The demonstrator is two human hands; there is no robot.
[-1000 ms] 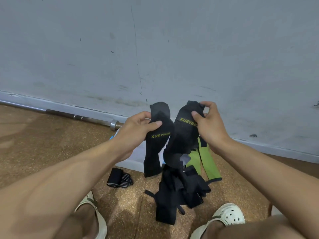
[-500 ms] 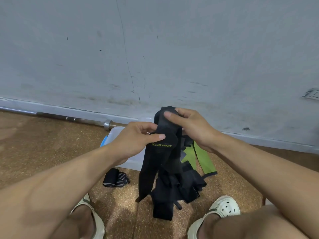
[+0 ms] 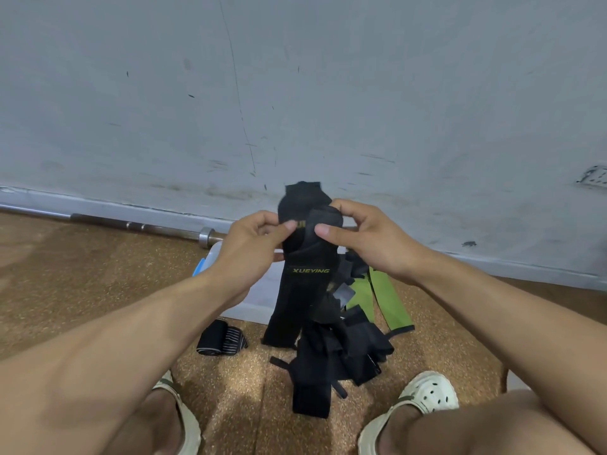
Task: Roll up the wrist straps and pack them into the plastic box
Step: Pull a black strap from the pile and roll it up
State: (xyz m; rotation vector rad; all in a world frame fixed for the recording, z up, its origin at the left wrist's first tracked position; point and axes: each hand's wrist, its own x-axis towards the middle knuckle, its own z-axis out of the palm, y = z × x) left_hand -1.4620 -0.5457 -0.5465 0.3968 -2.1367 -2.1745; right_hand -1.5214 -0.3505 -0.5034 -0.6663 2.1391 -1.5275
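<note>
Grey scuffed wall [image 3: 295,93] fills the upper half of the head view, meeting a brown speckled floor [image 3: 82,284] where a steel barbell [image 3: 138,226] lies along the baseboard. Person sits or squats low, pale clogs at the bottom edge. Left hand [image 3: 249,244] and right hand [image 3: 368,241] are raised together in front of the wall, both pinched on the top of a black wrist strap [image 3: 305,274] marked XUEYING; thumb and fingers of each hand are closed on the fabric, the strap's upper end doubled over between them, its tail hanging down toward the floor. Below it: a loose heap of black straps [image 3: 331,359], a green strap [image 3: 384,300] just behind the heap, and one rolled strap [image 3: 221,338] lying apart to the left. Plastic box [image 3: 259,293], pale with a blue clip, sits against the wall, mostly hidden behind the left forearm; contents cannot be seen. Judgement: rolling step is at its start, first fold being set at the strap's end. Next move calls for turning that fold tightly over itself while feeding the hanging tail upward, keeping tension so the roll does not loosen. Most of the task remains.
</note>
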